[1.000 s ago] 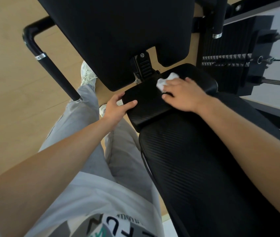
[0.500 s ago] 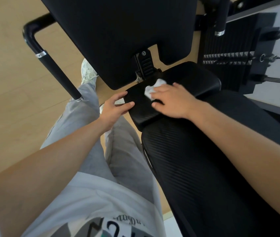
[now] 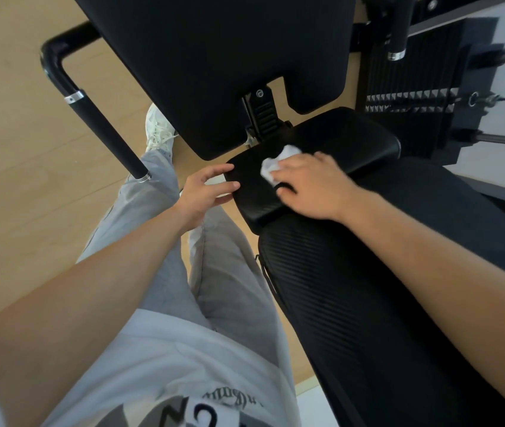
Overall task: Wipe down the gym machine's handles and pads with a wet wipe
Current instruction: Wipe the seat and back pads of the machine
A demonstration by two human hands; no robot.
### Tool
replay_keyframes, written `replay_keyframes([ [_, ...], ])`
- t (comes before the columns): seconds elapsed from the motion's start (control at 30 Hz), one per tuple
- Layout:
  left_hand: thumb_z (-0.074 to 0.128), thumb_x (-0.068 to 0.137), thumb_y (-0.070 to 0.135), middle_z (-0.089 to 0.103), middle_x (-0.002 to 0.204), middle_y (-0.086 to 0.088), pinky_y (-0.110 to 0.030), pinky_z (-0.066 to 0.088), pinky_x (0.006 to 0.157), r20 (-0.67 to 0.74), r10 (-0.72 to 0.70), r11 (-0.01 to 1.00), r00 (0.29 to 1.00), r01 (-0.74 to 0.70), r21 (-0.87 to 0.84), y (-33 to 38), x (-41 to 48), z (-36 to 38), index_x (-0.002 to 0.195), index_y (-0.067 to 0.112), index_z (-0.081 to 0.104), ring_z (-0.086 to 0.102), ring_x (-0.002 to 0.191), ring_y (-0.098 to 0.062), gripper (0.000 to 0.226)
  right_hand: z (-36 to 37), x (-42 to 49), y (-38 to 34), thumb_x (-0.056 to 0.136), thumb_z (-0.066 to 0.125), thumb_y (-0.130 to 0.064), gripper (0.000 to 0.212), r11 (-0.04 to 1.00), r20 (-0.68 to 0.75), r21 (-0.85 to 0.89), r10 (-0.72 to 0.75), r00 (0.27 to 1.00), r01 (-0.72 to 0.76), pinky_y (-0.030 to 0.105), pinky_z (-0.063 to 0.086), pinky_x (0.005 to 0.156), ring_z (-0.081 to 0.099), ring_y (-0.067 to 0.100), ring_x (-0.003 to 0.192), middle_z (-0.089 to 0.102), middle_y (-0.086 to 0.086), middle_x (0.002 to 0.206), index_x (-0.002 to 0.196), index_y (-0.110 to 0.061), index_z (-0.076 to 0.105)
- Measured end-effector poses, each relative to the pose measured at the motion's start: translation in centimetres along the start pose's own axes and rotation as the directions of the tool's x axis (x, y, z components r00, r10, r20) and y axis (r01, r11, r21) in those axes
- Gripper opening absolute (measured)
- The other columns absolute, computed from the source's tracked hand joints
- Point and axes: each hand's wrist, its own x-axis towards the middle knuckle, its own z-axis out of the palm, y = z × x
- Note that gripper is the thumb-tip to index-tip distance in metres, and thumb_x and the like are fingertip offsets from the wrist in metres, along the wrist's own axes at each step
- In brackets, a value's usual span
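wiping underway, head view: right hand [image 3: 309, 186] holds crumpled white wet wipe [image 3: 277, 163] bunched under curled fingers, pressed on small black textured vinyl pad [image 3: 352, 140]. wipe has slid from pad's far middle toward its left end over last second. left hand [image 3: 205, 192], fingers loosely straight, stays resting on pad's left corner. judgement: this pad nearly covered; long black ribbed seat pad [image 3: 352, 303], black foam-grip handle [image 3: 106, 134] likely still to do.

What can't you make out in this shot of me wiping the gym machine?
Head view:
1. Most of the wipe: covered by the right hand, so its grip is unclear.
2. Far handle: cut off by the top edge.
3. Shirt print: cut off by the bottom edge, unreadable.
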Motion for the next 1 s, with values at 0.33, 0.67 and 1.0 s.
replay_keyframes([
  [0.33,0.074,0.092,0.008,0.061,0.137,-0.001,-0.027,0.059,0.084,0.012,-0.058,0.997,0.998,0.059,-0.042,0.1,0.4,-0.3,0.125,0.025,0.071,0.061,0.124,-0.018,0.038,-2.2,0.4,5.1,0.101,0.048,-0.045,0.046,0.971,-0.037,-0.052,0.233,0.972,-0.234,0.058,0.025,0.117,0.039,0.029,0.141,0.047,0.004,0.152,0.145,-0.033,0.05],
  [0.67,0.075,0.091,0.011,0.06,0.139,-0.005,-0.035,0.059,0.093,0.024,-0.049,0.996,0.998,0.051,-0.069,-0.2,0.4,-0.5,0.124,0.026,0.072,0.063,0.125,-0.023,0.036,0.7,-1.2,-2.3,0.108,0.028,-0.047,0.053,0.988,0.156,-0.059,-0.129,0.979,0.14,0.05,-0.003,0.126,0.001,0.017,0.158,0.009,-0.008,0.171,0.16,-0.04,0.018],
  [1.0,0.068,0.095,0.006,0.062,0.136,-0.007,-0.032,0.059,0.091,-0.01,-0.111,0.988,0.994,0.11,-0.109,0.6,-0.2,0.2,0.126,0.024,0.071,0.064,0.122,-0.022,0.036,0.1,-5.3,-3.0,0.109,0.024,-0.046,0.053,0.997,0.171,-0.051,-0.05,0.984,0.059,0.049,-0.003,0.125,-0.002,0.021,0.158,0.005,-0.004,0.171,0.161,-0.035,0.019],
])
